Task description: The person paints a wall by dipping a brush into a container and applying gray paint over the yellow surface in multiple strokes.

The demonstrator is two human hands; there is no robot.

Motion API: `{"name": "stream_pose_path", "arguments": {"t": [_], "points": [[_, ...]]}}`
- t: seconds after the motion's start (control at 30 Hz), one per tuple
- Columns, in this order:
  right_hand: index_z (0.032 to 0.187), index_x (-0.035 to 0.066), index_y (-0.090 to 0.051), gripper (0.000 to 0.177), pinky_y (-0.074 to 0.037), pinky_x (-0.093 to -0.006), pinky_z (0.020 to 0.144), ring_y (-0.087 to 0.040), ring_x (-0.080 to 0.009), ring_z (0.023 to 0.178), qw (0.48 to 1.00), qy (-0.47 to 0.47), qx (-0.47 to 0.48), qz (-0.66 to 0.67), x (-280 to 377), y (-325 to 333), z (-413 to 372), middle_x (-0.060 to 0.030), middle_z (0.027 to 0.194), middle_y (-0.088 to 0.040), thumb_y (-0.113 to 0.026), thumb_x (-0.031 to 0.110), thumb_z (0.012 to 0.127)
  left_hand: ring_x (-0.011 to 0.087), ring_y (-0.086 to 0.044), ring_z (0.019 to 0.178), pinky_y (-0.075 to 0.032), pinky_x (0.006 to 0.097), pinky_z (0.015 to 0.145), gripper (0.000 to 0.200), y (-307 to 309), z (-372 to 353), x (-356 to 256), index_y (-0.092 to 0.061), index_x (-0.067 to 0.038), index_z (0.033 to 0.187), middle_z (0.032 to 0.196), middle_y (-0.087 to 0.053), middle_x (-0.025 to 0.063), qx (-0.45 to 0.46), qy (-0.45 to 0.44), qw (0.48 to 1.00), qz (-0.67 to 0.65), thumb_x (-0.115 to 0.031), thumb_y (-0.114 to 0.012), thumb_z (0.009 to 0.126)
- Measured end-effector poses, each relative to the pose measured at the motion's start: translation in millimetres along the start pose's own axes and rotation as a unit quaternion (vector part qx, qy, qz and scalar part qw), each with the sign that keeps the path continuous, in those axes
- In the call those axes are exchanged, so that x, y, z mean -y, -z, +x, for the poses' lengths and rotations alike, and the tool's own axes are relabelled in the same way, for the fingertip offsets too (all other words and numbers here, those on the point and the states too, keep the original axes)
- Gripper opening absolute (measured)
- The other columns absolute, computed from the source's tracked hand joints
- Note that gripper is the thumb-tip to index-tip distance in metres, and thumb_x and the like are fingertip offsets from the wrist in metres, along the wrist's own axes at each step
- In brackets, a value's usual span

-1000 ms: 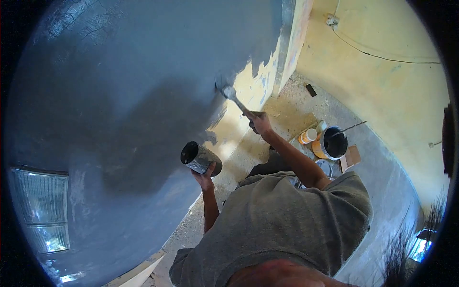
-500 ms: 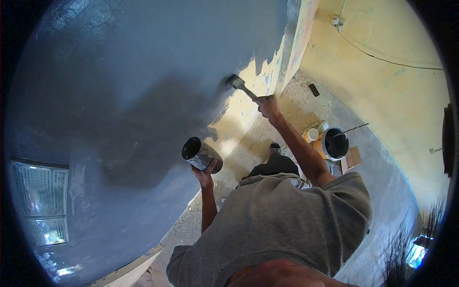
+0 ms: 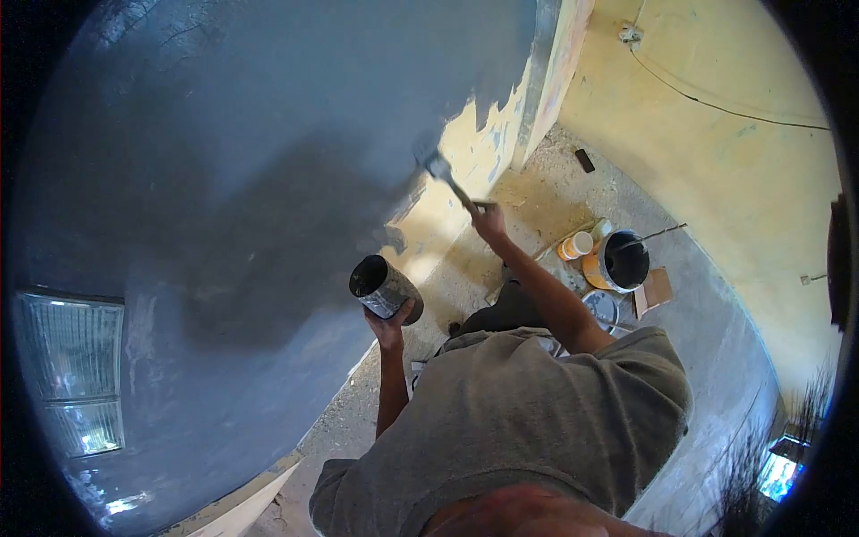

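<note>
The person's right hand [image 3: 489,224] is closed around the handle of a paintbrush [image 3: 439,168], whose head is at the wall [image 3: 295,116], by the ragged edge where grey coating meets a pale yellow strip [image 3: 461,148]; the bristles are blurred, so their contact with the wall cannot be made out for certain. The brush looks light, with a stiff handle and a softer head that should bend under pressure. Its handle is the sensible place to grip, well back from the bristles, though any wet coating on it would make it slippery. The left hand [image 3: 387,331] grasps a smeared, open-topped can [image 3: 386,291] around the lower part of its side, with the mouth tilted towards the wall. The can is probably the heavier of the two, more so if well filled, but its fill level cannot be read in the dark opening. Its rigid wall should bear a firm grip low down, away from the messy rim, and too much tilt could spill whatever is inside. Neither item looks fragile.
</note>
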State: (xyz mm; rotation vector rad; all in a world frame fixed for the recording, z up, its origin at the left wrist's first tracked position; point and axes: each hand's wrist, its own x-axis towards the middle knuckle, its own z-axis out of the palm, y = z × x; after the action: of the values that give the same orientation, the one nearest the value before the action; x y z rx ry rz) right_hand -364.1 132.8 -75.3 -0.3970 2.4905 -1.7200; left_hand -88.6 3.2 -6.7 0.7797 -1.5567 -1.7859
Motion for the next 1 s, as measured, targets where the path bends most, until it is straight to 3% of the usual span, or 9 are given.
{"name": "stream_pose_path", "arguments": {"t": [0.1, 0.2, 0.3, 0.33, 0.63, 0.8, 0.87, 0.93, 1.0], "points": [[0.072, 0.003, -0.069, 0.035, -0.044, -0.0337, 0.046, -0.054, -0.0144, 0.046, 0.952, -0.262, 0.109, -0.118, -65.3, -4.6, -21.4, -0.005, 0.053, -0.057, -0.072, 0.038, 0.077, 0.0225, -0.057, 0.095, -0.046, 0.037, 0.087, 0.076, 5.4, 0.0, 11.8, -0.05, -0.001, 0.118, 0.107, -0.059, 0.0085, -0.013, -0.005, 1.0, -0.005, -0.014, -0.087, 0.053], [0.067, 0.003, -0.065, 0.035, -0.043, -0.0337, 0.046, -0.055, -0.0145, 0.047, 0.955, -0.255, 0.123, -0.085, -78.5, -1.0, -39.7, -0.0058, 0.054, -0.058, -0.074, 0.036, 0.074, 0.0233, -0.057, 0.097, -0.046, 0.0376, 0.088, 0.078, 12.2, 2.2, 10.8, -0.049, -0.001, 0.119, 0.109, -0.058, 0.0091, -0.022, -0.029, 0.999, 0.012, -0.015, -0.088, 0.053], [0.069, 0.005, -0.066, 0.035, -0.043, -0.034, 0.045, -0.055, -0.0154, 0.045, 0.981, 0.038, 0.118, -0.147, -27.7, -2.5, -9.7, -0.0076, 0.054, -0.059, -0.068, 0.038, 0.08, 0.0236, -0.057, 0.098, -0.045, 0.0376, 0.089, 0.079, 23.7, -1.0, 15.1, -0.048, -0.001, 0.119, 0.11, -0.058, 0.0095, -0.029, -0.021, 0.999, 0.024, -0.015, -0.088, 0.053], [0.076, 0.006, -0.068, 0.036, -0.042, -0.0328, 0.044, -0.052, -0.0144, 0.042, 0.996, -0.042, 0.066, 0.04, 9.9, 5.3, -6.5, -0.0059, 0.052, -0.057, -0.067, 0.042, 0.08, 0.0237, -0.057, 0.098, -0.046, 0.0375, 0.089, 0.079, 26.7, 1.0, 19.3, -0.048, -0.001, 0.12, 0.11, -0.058, 0.0098, -0.038, -0.009, 0.999, 0.03, -0.015, -0.088, 0.053], [0.092, -0.002, -0.07, 0.033, -0.032, -0.0244, 0.044, -0.042, -0.0042, 0.049, 0.967, -0.06, 0.036, 0.244, 180.4, 86.0, -19.7, 0.0032, 0.055, -0.047, -0.066, 0.03, 0.086, 0.0251, -0.055, 0.102, -0.045, 0.0396, 0.09, 0.081, 23.7, -0.7, 11.1, -0.047, -0.002, 0.12, 0.112, -0.057, 0.0096, -0.066, 0.017, 0.998, 0.016, -0.013, -0.087, 0.051], [0.081, -0.001, -0.069, 0.035, -0.036, -0.0268, 0.046, -0.047, -0.008, 0.052, 0.987, -0.015, 0.115, 0.113, 60.7, 5.7, -27.3, 0.0015, 0.058, -0.05, -0.066, 0.033, 0.086, 0.0266, -0.055, 0.104, -0.044, 0.0423, 0.092, 0.082, 15.9, -2.1, -0.1, -0.046, -0.003, 0.121, 0.114, -0.056, 0.009, -0.047, -0.003, 0.998, 0.041, -0.014, -0.087, 0.052], [0.078, 0.001, -0.068, 0.032, -0.035, -0.0288, 0.041, -0.044, -0.0106, 0.041, 0.987, 0.146, 0.033, -0.057, -26.0, -16.2, -42.2, 0.0001, 0.051, -0.05, -0.068, 0.033, 0.084, 0.0265, -0.055, 0.104, -0.044, 0.0423, 0.092, 0.081, 20.0, -5.0, 2.5, -0.046, -0.003, 0.121, 0.113, -0.056, 0.0088, -0.038, 0.002, 0.999, 0.027, -0.014, -0.087, 0.052], [0.071, 0.003, -0.066, 0.032, -0.035, -0.0303, 0.039, -0.044, -0.0125, 0.038, 0.957, -0.228, 0.169, -0.062, -44.4, -7.7, -52.4, -0.0029, 0.048, -0.049, -0.068, 0.033, 0.082, 0.0263, -0.055, 0.105, -0.044, 0.0422, 0.092, 0.081, 17.0, -1.1, 1.8, -0.046, -0.003, 0.121, 0.112, -0.056, 0.0087, -0.033, 0.003, 0.999, 0.008, -0.013, -0.087, 0.052], [0.071, 0.003, -0.065, 0.032, -0.035, -0.0303, 0.038, -0.043, -0.0123, 0.038, 0.948, -0.265, 0.172, -0.042, -43.2, -0.3, -64.4, -0.0028, 0.048, -0.049, -0.068, 0.032, 0.082, 0.023, -0.057, 0.096, -0.046, 0.0359, 0.086, 0.077, 20.4, -4.9, -2.4, -0.05, -0.001, 0.117, 0.109, -0.059, 0.0097, -0.055, -0.033, 0.997, 0.053, -0.016, -0.088, 0.051]]}}
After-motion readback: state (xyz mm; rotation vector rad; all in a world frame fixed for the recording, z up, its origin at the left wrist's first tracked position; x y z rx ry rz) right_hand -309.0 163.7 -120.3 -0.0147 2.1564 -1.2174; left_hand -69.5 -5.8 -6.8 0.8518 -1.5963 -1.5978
